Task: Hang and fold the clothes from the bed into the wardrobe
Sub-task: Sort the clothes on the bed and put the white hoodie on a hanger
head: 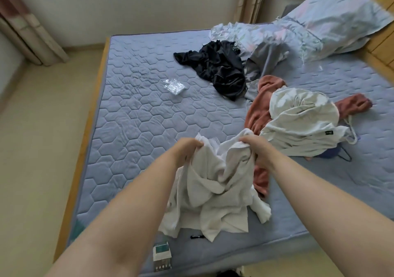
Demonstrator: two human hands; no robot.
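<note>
A cream white garment [215,189] hangs crumpled from both my hands above the near part of the bed [136,114]. My left hand [187,149] grips its upper left edge and my right hand [258,149] grips its upper right edge. Its lower folds rest on the mattress. To the right lies a white hooded garment [302,119] on top of a rust-coloured garment [260,110]. Farther back lie a black garment [221,70] and a grey garment [264,63]. The wardrobe is not in view.
A pale blue pillow [332,21] and a rumpled sheet [245,33] sit at the head of the bed. A small clear plastic packet [173,86] lies mid-mattress. A small box [162,255] sits at the bed's near edge. Curtains [27,31] hang at the left.
</note>
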